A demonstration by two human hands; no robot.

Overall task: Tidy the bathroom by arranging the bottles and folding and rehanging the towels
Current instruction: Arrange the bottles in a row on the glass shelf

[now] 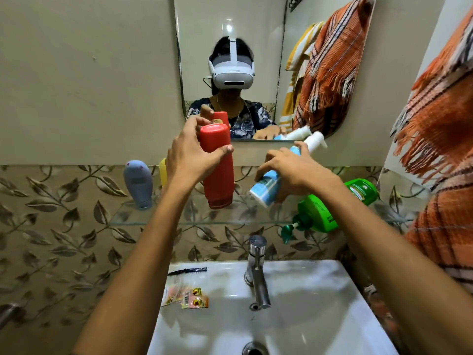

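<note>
My left hand point(190, 155) grips a red bottle point(220, 175) near its top, holding it upright just above the glass shelf point(179, 219). My right hand point(294, 170) holds a tilted blue-and-white pump bottle point(266, 188), its white pump pointing up right. A grey bottle point(138, 183) stands on the shelf at the left, with a yellow bottle point(162, 172) partly hidden behind my left wrist. Two green bottles lie at the right: a pump bottle point(314, 216) on its side and another point(363, 190) behind my right forearm. An orange checked towel point(440, 129) hangs at the right.
A mirror point(230, 47) above the shelf reflects a person, the towels and the bottles. Below are a white basin point(320, 316) with a steel tap point(257, 272), small sachets point(186, 295) and a dark comb point(188, 271) on its rim.
</note>
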